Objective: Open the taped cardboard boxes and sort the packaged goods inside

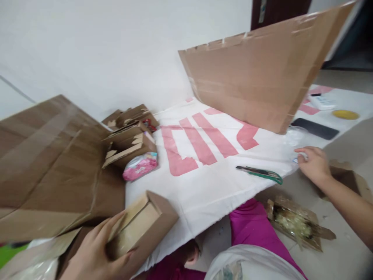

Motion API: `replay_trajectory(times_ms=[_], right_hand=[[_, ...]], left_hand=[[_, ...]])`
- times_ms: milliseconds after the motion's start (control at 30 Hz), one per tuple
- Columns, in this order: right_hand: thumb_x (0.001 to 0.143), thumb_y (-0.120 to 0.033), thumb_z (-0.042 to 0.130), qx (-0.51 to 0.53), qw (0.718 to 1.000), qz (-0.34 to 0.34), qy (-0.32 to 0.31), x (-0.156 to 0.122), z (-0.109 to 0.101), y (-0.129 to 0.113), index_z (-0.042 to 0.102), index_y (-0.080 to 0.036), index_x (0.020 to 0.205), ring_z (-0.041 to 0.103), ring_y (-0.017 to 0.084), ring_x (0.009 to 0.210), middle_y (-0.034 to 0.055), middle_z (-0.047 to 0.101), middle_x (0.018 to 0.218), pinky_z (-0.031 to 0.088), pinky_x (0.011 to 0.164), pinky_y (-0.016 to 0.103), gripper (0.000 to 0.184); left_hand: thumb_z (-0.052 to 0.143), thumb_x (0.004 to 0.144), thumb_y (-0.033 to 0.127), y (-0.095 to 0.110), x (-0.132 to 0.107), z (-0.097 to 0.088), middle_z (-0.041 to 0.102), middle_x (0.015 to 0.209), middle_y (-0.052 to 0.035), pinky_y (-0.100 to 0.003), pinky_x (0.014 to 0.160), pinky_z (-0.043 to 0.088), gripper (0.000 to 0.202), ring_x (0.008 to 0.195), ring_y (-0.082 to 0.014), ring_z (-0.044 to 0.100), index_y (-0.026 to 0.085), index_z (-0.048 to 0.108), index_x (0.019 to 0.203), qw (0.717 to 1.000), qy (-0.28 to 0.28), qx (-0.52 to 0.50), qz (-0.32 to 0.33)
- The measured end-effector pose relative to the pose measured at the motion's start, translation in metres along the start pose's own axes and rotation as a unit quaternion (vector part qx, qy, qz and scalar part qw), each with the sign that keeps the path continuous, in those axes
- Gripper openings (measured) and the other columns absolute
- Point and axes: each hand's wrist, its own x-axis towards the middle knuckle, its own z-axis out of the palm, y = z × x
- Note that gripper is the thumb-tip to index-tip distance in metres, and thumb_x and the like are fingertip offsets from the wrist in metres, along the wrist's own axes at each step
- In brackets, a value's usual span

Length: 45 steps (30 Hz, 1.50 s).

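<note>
My left hand (96,249) is wrapped round a small brown cardboard box (142,225) at the near left of the table. The box is tilted, and pale card shows on its upper side. At the right edge of the table is my right hand (314,165), its fingers bent together around a small white and blue bit too blurred to name. A green utility knife (259,173) lies on the cloth to the left of this hand. Just beyond the fingers sits a clear, round plastic thing (294,134).
A large cardboard sheet (247,74) stands upright at the back, and another cardboard panel (52,167) is on the left. Opened small boxes (131,144) and a pink packet (141,166) lie beside it. A dark phone-like slab (316,129) rests right. A torn box (294,225) is on the floor.
</note>
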Motion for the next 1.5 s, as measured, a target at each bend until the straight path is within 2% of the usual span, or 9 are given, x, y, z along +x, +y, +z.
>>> replay_trajectory(times_ms=[167, 400, 633, 833, 1100, 1200, 1300, 1400, 1500], right_hand=[[0.089, -0.028, 0.049, 0.109, 0.962, -0.243, 0.060, -0.028, 0.009, -0.081, 0.066, -0.018, 0.093, 0.059, 0.024, 0.097, 0.0117, 0.065, 0.094, 0.045, 0.092, 0.037, 0.020], [0.091, -0.035, 0.051, 0.147, 0.886, -0.432, -0.081, -0.072, 0.039, -0.183, 0.066, -0.022, 0.104, 0.061, 0.025, 0.101, 0.0086, 0.068, 0.104, 0.046, 0.090, 0.042, 0.024], [0.087, -0.044, 0.040, -0.057, 0.944, -0.319, -0.058, -0.045, 0.069, -0.106, 0.066, -0.026, 0.106, 0.061, 0.036, 0.094, 0.0139, 0.070, 0.106, 0.049, 0.075, 0.053, 0.037], [0.078, -0.043, 0.046, -0.039, 0.938, -0.319, -0.129, -0.024, 0.088, -0.058, 0.064, -0.029, 0.087, 0.064, 0.034, 0.075, 0.0135, 0.071, 0.083, 0.050, 0.075, 0.051, 0.025], [0.078, -0.039, 0.048, 0.001, 0.931, -0.277, -0.237, -0.006, 0.088, -0.122, 0.055, -0.027, 0.087, 0.067, 0.030, 0.072, 0.0145, 0.067, 0.084, 0.048, 0.059, 0.041, 0.017], [0.083, -0.039, 0.043, -0.005, 0.941, -0.311, -0.135, -0.006, 0.050, -0.182, 0.054, -0.022, 0.108, 0.063, 0.029, 0.062, 0.0120, 0.067, 0.078, 0.045, 0.054, 0.039, 0.032], [0.090, -0.029, 0.040, 0.071, 0.865, -0.496, -0.018, -0.022, 0.002, -0.255, 0.051, -0.023, 0.127, 0.065, 0.024, 0.079, 0.0116, 0.070, 0.101, 0.047, 0.066, 0.036, 0.039], [0.088, -0.010, 0.040, 0.084, 0.741, -0.665, -0.044, -0.048, -0.027, -0.315, 0.053, -0.027, 0.131, 0.063, 0.020, 0.088, 0.0070, 0.068, 0.107, 0.045, 0.078, 0.034, 0.048], [0.086, -0.006, 0.044, 0.073, 0.674, -0.733, -0.062, -0.072, -0.030, -0.351, 0.057, -0.023, 0.129, 0.062, 0.021, 0.087, 0.0077, 0.068, 0.099, 0.042, 0.077, 0.034, 0.048]], left_hand=[[0.074, 0.061, 0.048, 0.047, 0.027, 0.007, 0.055, 0.131, -0.0129, -0.046, 0.096, 0.049, 0.087, 0.117, -0.0337, 0.057, 0.023, 0.042, 0.138, 0.996, -0.044, -0.048, 0.061], [0.078, 0.057, 0.065, 0.129, 0.056, 0.020, 0.047, 0.142, -0.0204, -0.057, 0.109, 0.035, 0.101, 0.133, -0.0400, 0.043, 0.018, 0.044, 0.140, 0.980, -0.085, -0.138, 0.118], [0.062, 0.064, 0.079, 0.078, 0.012, 0.014, 0.026, 0.157, -0.0203, -0.064, 0.115, 0.020, 0.098, 0.145, -0.0437, 0.021, 0.023, 0.040, 0.142, 0.981, -0.014, -0.179, 0.071], [0.065, 0.062, 0.078, 0.052, -0.015, 0.078, 0.005, 0.161, -0.0211, -0.060, 0.116, 0.022, 0.116, 0.149, -0.0408, 0.011, 0.025, 0.014, 0.151, 0.910, -0.011, -0.415, -0.003], [0.071, 0.058, 0.076, 0.069, -0.010, 0.135, 0.021, 0.157, -0.0200, -0.053, 0.119, 0.021, 0.133, 0.145, -0.0371, 0.025, 0.023, -0.006, 0.152, 0.813, 0.017, -0.582, -0.035], [0.073, 0.058, 0.074, 0.069, -0.011, 0.140, 0.011, 0.159, -0.0204, -0.054, 0.120, 0.016, 0.134, 0.147, -0.0379, 0.019, 0.021, -0.007, 0.152, 0.797, 0.029, -0.603, -0.034], [0.075, 0.057, 0.071, 0.069, -0.011, 0.146, 0.006, 0.160, -0.0203, -0.055, 0.120, 0.012, 0.134, 0.148, -0.0387, 0.016, 0.021, -0.005, 0.152, 0.788, 0.044, -0.614, -0.035], [0.079, 0.056, 0.068, 0.070, -0.011, 0.150, 0.010, 0.160, -0.0184, -0.055, 0.121, 0.011, 0.133, 0.147, -0.0390, 0.016, 0.023, -0.001, 0.153, 0.769, 0.063, -0.635, -0.027], [0.081, 0.058, 0.063, 0.072, -0.012, 0.148, 0.016, 0.159, -0.0168, -0.054, 0.120, 0.015, 0.129, 0.146, -0.0385, 0.021, 0.026, 0.003, 0.153, 0.749, 0.070, -0.659, -0.017]])
